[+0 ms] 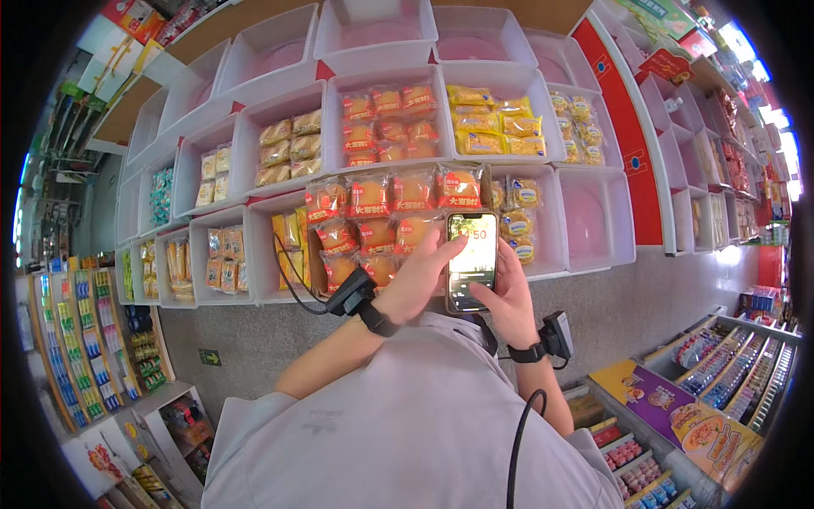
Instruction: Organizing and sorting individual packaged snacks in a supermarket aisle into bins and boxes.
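Both hands are on a lit smartphone (472,264) held upright before my chest. My left hand (416,273) grips its left edge, with the thumb over the upper screen. My right hand (514,302) wraps the right edge, and its thumb lies on the lower screen. Just beyond the phone is an open carton with packaged round buns (375,235) in red-printed wrappers, resting over the front bins. The phone and left hand hide part of those buns. Each wrist bears a strapped black device, the left one (351,291) and the right one (558,335), both with cables.
White plastic bins (283,238) stand in stepped rows, several holding wrapped pastries such as yellow-packed cakes (496,121). A red panel (626,140) borders them on the right. Shelving (82,343) stands at left, a drinks rack (731,362) at lower right. Grey floor (254,343) lies between.
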The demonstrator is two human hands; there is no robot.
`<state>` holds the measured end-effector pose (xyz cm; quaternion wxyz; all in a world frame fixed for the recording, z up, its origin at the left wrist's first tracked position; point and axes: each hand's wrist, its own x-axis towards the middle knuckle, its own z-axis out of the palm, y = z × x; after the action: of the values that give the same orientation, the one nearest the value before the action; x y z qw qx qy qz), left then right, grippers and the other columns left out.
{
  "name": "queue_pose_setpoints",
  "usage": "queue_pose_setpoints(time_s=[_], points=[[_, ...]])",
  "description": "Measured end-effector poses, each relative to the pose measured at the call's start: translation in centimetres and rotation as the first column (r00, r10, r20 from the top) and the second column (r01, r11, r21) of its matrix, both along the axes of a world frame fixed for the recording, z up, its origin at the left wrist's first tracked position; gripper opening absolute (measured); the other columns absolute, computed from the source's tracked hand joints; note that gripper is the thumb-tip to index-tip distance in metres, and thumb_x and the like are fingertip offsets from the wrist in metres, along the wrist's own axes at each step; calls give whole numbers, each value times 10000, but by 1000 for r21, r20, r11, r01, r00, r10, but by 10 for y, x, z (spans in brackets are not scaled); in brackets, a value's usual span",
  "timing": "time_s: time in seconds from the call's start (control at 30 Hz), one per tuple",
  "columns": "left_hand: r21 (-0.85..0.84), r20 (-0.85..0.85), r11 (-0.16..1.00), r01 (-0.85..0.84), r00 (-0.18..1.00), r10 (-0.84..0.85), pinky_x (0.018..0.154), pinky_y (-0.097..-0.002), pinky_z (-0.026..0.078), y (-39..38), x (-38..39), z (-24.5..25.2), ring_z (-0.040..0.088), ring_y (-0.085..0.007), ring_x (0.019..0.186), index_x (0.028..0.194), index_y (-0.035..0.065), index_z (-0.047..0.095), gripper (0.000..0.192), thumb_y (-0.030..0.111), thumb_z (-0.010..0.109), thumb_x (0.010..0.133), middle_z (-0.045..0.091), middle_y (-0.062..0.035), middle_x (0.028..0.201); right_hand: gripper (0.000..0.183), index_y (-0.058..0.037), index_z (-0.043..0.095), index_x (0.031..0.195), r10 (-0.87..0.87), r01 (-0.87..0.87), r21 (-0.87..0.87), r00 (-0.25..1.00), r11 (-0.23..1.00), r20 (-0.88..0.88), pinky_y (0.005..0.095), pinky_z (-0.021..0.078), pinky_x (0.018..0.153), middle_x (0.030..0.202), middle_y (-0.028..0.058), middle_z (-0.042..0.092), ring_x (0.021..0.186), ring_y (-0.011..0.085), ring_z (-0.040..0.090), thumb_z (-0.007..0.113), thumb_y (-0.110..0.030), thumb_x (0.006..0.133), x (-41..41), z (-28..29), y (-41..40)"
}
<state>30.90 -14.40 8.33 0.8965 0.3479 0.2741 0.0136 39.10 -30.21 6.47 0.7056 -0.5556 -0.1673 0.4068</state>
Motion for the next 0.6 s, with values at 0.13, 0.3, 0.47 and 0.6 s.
queue_pose_setpoints(time_s=[0.13,0.3,0.47,0.6], points=[[24,36,999,-42,999,41,940,-334,526,-3,-12,10,592,-166,1184,1427,74,377,483,273,556,1025,544,-77,1315,880,5,174,1559,56,-56,-4,998,998,17,341,421,1087,1494,133,418,1341,212,462,605,150,806,-1,9,-3],[45,101,996,-79,992,74,980,-339,504,-6,-16,21,559,-171,1218,1458,56,358,516,253,557,1024,537,-84,1319,1009,-13,190,1565,124,-99,-134,973,986,196,352,442,1046,1453,126,447,1283,217,501,784,-14,748,-10,19,8],[410,110,911,55,988,-109,1052,-306,427,3,-44,8,494,-141,1252,1458,28,406,475,200,540,1036,524,-53,1350,948,39,323,1442,72,125,-356,866,926,494,373,429,1032,1344,178,491,1220,253,514,882,-196,714,-31,17,14],[968,76,236,-85,996,46,960,-390,458,35,-89,-9,561,-303,1146,1260,27,557,386,273,635,973,581,-163,1170,839,42,306,1450,-131,202,-288,960,936,248,369,455,985,1306,141,529,1161,235,536,777,12,757,3,-36,-38]])
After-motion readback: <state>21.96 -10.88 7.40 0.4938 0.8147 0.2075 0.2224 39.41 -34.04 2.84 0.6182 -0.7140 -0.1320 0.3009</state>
